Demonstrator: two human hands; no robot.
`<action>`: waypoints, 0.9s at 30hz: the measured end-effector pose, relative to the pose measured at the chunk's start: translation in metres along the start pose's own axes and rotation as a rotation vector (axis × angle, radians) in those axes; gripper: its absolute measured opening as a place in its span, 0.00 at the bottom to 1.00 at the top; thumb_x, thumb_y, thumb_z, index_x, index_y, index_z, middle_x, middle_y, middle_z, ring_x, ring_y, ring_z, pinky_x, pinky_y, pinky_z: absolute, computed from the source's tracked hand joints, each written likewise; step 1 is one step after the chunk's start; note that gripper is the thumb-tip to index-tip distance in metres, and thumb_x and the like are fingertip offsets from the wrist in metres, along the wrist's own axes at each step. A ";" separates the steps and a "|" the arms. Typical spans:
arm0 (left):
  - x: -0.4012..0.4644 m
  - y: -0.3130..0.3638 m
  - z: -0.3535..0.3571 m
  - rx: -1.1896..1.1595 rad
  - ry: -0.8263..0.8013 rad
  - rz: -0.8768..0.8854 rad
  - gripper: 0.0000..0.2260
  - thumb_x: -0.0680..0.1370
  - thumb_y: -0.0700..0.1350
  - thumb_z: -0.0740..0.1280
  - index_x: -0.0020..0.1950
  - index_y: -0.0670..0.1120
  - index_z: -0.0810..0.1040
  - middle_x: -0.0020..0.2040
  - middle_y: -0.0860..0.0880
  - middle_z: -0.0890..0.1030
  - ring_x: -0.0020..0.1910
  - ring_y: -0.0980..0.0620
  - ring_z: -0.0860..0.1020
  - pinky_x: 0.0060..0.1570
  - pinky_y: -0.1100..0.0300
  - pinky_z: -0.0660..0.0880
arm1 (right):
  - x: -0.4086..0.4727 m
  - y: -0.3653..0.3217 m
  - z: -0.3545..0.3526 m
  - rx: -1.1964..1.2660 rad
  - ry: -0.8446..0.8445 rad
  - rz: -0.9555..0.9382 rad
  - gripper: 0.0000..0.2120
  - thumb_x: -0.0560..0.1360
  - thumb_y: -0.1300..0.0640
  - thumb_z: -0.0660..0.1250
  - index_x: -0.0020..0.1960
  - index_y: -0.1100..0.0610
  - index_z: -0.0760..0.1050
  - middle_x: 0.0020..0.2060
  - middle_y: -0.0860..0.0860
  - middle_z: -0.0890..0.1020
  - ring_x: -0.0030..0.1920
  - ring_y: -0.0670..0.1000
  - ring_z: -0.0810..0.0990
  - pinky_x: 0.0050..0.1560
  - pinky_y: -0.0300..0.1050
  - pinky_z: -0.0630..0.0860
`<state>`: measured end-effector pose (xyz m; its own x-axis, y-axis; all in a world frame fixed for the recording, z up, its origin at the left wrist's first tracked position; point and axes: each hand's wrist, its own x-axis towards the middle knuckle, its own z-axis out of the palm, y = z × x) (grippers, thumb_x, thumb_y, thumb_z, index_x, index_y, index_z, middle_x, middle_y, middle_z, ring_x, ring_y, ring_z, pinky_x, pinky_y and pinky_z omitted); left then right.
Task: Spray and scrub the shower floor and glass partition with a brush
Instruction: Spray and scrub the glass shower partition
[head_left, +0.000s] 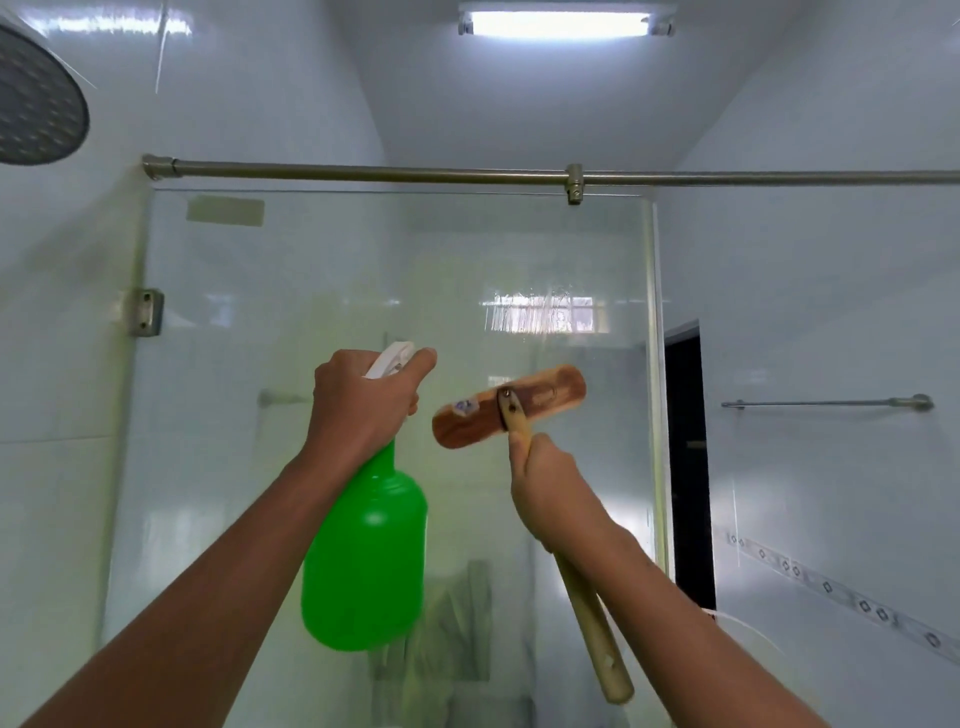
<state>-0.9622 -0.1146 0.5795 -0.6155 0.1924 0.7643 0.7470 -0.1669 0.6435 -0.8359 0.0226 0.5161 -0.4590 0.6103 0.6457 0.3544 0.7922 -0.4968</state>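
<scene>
Wooden brush (509, 405) bears a purple sticker (464, 406), seemingly unreadable through blur.

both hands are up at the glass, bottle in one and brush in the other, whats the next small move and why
Probably squeeze the trigger. The left hand grips the green spray bottle with its white nozzle aimed at the glass partition, while the right hand holds the brush raised beside it. No foam shows on the glass yet, so wetting seems due before scrubbing.

Carriers: two bare hands, raised before clear glass shower partition (311, 286). Left hand (358, 410) wrapped round neck of bright green plastic spray bottle (363, 561), white trigger top. Right hand (550, 493) gripping pale handle of brown wooden-backed scrub brush (545, 395), just below head.
</scene>
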 end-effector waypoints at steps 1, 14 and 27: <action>0.000 -0.003 0.000 0.009 -0.002 0.002 0.21 0.76 0.58 0.73 0.32 0.43 0.85 0.29 0.50 0.85 0.34 0.52 0.85 0.41 0.58 0.77 | -0.008 0.003 0.005 0.005 -0.022 0.021 0.22 0.83 0.41 0.44 0.53 0.55 0.70 0.43 0.54 0.78 0.38 0.51 0.77 0.42 0.52 0.79; 0.022 -0.013 -0.003 -0.038 0.001 0.008 0.20 0.76 0.58 0.73 0.34 0.44 0.86 0.31 0.50 0.86 0.36 0.51 0.86 0.39 0.61 0.77 | 0.146 -0.100 -0.113 -0.079 0.134 -0.046 0.13 0.82 0.61 0.50 0.62 0.60 0.69 0.36 0.55 0.73 0.29 0.50 0.73 0.26 0.42 0.72; 0.043 -0.018 -0.044 -0.027 0.060 0.012 0.20 0.76 0.58 0.73 0.34 0.42 0.86 0.33 0.47 0.86 0.40 0.44 0.86 0.49 0.52 0.81 | 0.091 -0.073 -0.038 -0.188 0.037 -0.145 0.18 0.83 0.43 0.45 0.54 0.55 0.66 0.38 0.53 0.72 0.31 0.53 0.76 0.21 0.43 0.72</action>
<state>-1.0130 -0.1460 0.6031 -0.6211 0.1319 0.7725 0.7479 -0.1949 0.6346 -0.8729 0.0202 0.6336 -0.4876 0.4867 0.7249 0.4337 0.8556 -0.2827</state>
